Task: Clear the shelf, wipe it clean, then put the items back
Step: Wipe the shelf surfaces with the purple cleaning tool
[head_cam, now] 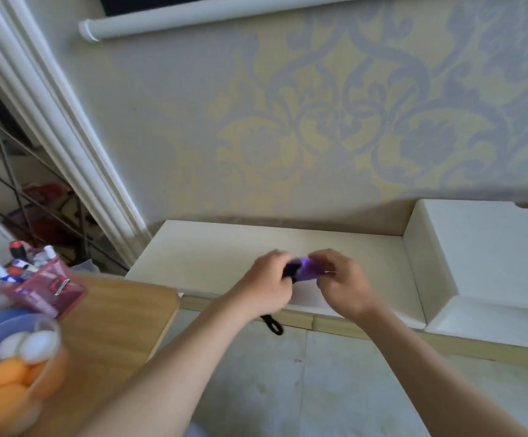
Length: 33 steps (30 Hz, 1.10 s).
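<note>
Tub of orange and white balls point(10, 373) sits nearest, at the wooden desk's point(123, 310) front-left, with a pink mesh pen holder point(45, 291) behind it. Both hands meet over the shelf's front edge: left hand point(265, 282) curled on the dark end of a purple cloth point(305, 271), right hand point(341, 285) pinching the purple end, black loop point(273, 324) dangling below. Shelf point(209, 257) lies directly under and beyond them, long axis left-right along the wall, both hands equally near. Probably wipe prep. No legible writing; pen labels blurred.
</note>
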{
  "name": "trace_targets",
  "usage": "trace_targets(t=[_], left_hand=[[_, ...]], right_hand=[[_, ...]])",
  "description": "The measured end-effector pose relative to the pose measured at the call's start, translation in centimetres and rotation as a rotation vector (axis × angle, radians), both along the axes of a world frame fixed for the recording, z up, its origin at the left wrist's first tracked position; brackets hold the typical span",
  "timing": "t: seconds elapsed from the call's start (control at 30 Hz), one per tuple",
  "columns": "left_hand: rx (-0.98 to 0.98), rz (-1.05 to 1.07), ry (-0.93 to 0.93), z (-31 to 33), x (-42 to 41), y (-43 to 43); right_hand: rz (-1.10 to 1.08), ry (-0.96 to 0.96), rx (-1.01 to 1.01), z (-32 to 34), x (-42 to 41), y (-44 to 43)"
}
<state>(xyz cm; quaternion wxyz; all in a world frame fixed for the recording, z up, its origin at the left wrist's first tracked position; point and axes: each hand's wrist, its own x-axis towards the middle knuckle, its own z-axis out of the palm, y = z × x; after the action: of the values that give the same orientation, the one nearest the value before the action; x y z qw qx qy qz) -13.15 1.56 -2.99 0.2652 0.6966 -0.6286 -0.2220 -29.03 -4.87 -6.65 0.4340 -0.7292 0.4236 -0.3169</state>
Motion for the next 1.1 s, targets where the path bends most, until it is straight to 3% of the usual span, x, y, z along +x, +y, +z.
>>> trace_targets(t=[0.1,0.17,0.3,0.43,0.57,0.67,0.77,0.87,1.03,1.1], left_hand=[[-0.075,0.214,0.475,2.9,0.3,1.3],[-0.014,0.304,0.579,4.1,1.3,2.3],[0.120,0.392,0.400,6.7,4.8,4.0],[0.406,0.366,0.103,9.8,8.6,5.3],[0.611,0.347,0.001,12.3,12.9,7.3],[0.633,0.336,-0.098,13.8,15.3,9.0],[0.546,0.363,-0.060,14.8,16.8,10.6],[0.458,0.394,-0.002,14.6,17.8,11.3],[0.427,0.290,-0.487,13.1,19.7,11.7],[0.494,0.285,-0.572,12.7,20.3,12.1]], right_hand=[[0.154,-0.439,0.464,2.2,2.0,0.9],[0.219,-0.576,0.674,3.5,3.7,1.5],[0.180,-0.482,0.718,4.5,7.6,3.1],[0.205,-0.445,0.740,4.6,11.6,5.4],[0.305,-0.462,0.870,5.2,15.7,7.8],[0.407,-0.487,0.911,5.3,18.2,9.1],[0.456,-0.485,0.885,5.0,19.6,10.1],[0.456,-0.383,0.710,4.6,19.8,10.7],[0.319,-0.336,0.301,4.9,20.6,10.1],[0.260,-0.307,0.187,5.1,21.2,9.6]])
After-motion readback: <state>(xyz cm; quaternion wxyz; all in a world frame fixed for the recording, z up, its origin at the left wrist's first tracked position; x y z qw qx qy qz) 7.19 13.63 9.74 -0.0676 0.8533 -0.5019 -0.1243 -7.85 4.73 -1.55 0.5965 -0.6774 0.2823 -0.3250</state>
